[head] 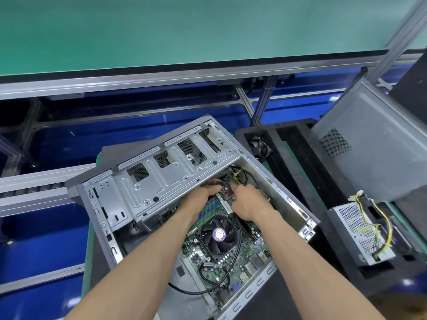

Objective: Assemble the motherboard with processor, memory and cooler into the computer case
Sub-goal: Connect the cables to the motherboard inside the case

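The computer case [161,181] lies on its side on the worktop [92,227], open face up and turned at an angle, which puts the whole interior under the person's reach from above. At its left and far side the steel drive cage [147,181] overhangs the interior, so anything along that edge has to be reached from beneath it. The motherboard [233,262] already sits flat on the case floor, with the cooler [216,235] mounted in the middle of it and the memory slots [209,207] running just beyond the fan. The left hand [203,192] reaches in under the cage lip at the far corner of the board; its fingers are curled, apparently pinching a small connector or cable end, though what exactly they hold is hidden. The right hand [249,202], just beside it, also has curled fingers near the black cables [247,179] and the red header area, probably steadying or feeding a lead to the board; its grip contents cannot be made out. The purple round label on the fan hub carries print too small to read. Further right, a small case fan [260,145] rests in a black foam tray [291,158], and a power supply [360,229] with yellow wires waits on the near right, presumably for later fitting.
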